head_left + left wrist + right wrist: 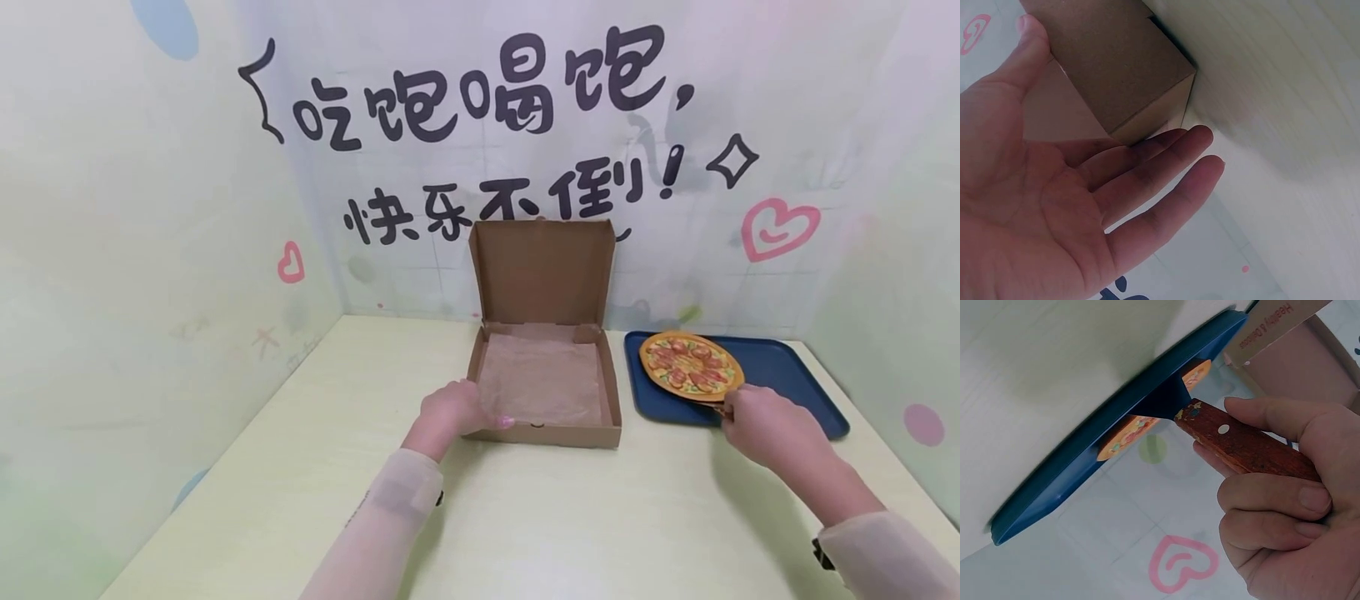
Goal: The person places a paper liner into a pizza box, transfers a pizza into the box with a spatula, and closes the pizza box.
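Note:
My left hand [450,410] is at the near left corner of an open cardboard pizza box [546,437]. In the left wrist view its thumb lies along the box's front wall, while the nearly straight fingers [1147,172] reach round to the side wall. My right hand [776,429] grips the wooden handle [1247,440] of a pizza server, whose metal blade [1163,400] runs under a small round pizza [690,364]. The pizza is over the left part of a blue tray [795,383]; whether it is raised off the tray I cannot tell.
The box lid [542,271] stands upright at the back, and a sheet of brown paper [540,379] lines the box. Box and tray stand side by side on a pale table [360,467]. Walls with printed lettering [525,83] enclose the back and sides.

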`<action>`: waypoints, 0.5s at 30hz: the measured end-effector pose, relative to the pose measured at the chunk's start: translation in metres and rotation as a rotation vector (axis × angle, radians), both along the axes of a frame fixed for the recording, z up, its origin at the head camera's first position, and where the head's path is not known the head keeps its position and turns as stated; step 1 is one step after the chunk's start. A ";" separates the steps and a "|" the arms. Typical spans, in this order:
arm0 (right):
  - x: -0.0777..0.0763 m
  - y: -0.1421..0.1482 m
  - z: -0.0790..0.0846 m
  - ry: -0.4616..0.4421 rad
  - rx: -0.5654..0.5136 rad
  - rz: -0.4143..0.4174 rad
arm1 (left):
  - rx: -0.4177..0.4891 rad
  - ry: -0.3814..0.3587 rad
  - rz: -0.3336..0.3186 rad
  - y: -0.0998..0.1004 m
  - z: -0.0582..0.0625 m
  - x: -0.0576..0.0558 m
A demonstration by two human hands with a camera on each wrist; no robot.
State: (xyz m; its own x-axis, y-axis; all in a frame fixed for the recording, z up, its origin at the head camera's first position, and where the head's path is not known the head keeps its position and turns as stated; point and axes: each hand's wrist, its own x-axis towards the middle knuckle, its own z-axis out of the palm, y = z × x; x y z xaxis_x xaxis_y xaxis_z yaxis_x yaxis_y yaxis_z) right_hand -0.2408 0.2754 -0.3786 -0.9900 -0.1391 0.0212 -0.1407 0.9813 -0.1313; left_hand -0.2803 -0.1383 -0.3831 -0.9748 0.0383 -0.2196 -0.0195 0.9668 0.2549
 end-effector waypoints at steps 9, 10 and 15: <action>0.020 -0.007 0.011 -0.027 -0.005 -0.018 | -0.025 0.010 -0.010 0.002 -0.002 -0.001; 0.023 -0.007 0.014 -0.026 -0.008 -0.017 | -0.026 0.009 -0.009 0.002 -0.002 -0.001; 0.039 -0.007 0.022 -0.010 -0.025 -0.008 | -0.022 -0.002 0.007 0.001 -0.001 0.001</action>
